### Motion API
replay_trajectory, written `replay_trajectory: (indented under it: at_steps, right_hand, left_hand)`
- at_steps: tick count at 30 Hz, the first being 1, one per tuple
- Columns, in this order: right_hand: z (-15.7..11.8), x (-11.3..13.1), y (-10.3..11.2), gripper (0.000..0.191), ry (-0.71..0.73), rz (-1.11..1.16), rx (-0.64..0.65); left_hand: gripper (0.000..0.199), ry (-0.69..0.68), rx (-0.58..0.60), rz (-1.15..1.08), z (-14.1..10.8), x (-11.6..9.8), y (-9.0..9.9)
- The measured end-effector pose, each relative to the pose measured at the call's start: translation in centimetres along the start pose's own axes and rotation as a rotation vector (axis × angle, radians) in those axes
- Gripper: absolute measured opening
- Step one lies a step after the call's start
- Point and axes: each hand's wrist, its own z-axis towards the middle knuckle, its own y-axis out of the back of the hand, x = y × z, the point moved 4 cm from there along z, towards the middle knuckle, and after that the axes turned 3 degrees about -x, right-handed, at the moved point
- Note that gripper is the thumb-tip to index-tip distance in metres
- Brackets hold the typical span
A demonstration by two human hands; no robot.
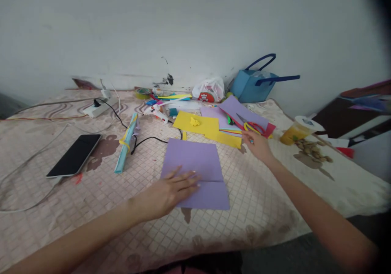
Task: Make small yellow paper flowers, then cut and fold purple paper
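Note:
A purple sheet [195, 155] with a crosswise crease lies on the patterned tablecloth. My left hand [168, 192] rests on its lower left part, fingers spread and a little blurred. Off to the right, my right hand [256, 143] is beside the scissors [255, 128] with red and yellow handles, its fingers bent together; what they hold, if anything, cannot be made out. The scissors lie on purple and red paper. Yellow sheets [207, 125] with a crumpled yellow piece [194, 122] are behind the purple sheet.
Left stand a phone [75, 155] on a cable, a light-blue paper roll [124, 155] and a power strip [99, 107]. A glue gun [159, 113] and its black cord lie behind. At right are a drink cup [295, 133], brown pieces [313, 149] and a blue bag [252, 87].

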Motion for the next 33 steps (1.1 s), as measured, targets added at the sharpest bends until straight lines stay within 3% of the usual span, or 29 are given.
replay_trajectory:
  at_steps: [2, 4, 7, 10, 16, 24, 29, 33]
  right_hand:
    - [3.1, -1.4, -0.8, 0.032, -0.036, -0.038, 0.009]
    - [5.4, -1.8, -2.0, 0.027, -0.051, -0.064, 0.037]
    - [7.9, -1.4, -4.2, 0.027, -0.099, -0.106, 0.044]
    - [9.9, -0.9, -5.9, 0.038, -0.196, -0.152, 0.027]
    - [12.1, -0.4, -7.1, 0.054, -0.324, -0.15, 0.028]
    - [11.1, -1.7, -5.3, 0.041, -0.439, 0.178, -0.075]
    - [8.7, -1.5, -4.9, 0.029, -0.492, 0.633, -0.029]
    - [5.7, 0.0, -4.4, 0.023, -0.456, 0.973, 0.06]
  left_hand:
    - [0.053, -0.18, 0.074, -0.098, 1.7, -0.1, -0.4]
    - [0.056, -0.264, 0.149, -0.179, 2.9, 0.0, -1.2]
    - [0.055, -0.25, 0.143, -0.235, 3.8, 0.5, -2.5]
    - [0.05, -0.24, 0.119, -0.211, 4.2, 0.7, -3.7]
    - [0.053, -0.105, 0.072, -0.146, 6.0, 0.9, -4.8]
    - [0.053, -0.155, 0.079, -0.158, 5.6, 0.5, -3.9]
    - [0.054, -0.159, 0.072, -0.15, 5.2, 0.4, -3.7]
    - [0.054, -0.116, 0.049, -0.156, 4.8, 0.5, -3.3]
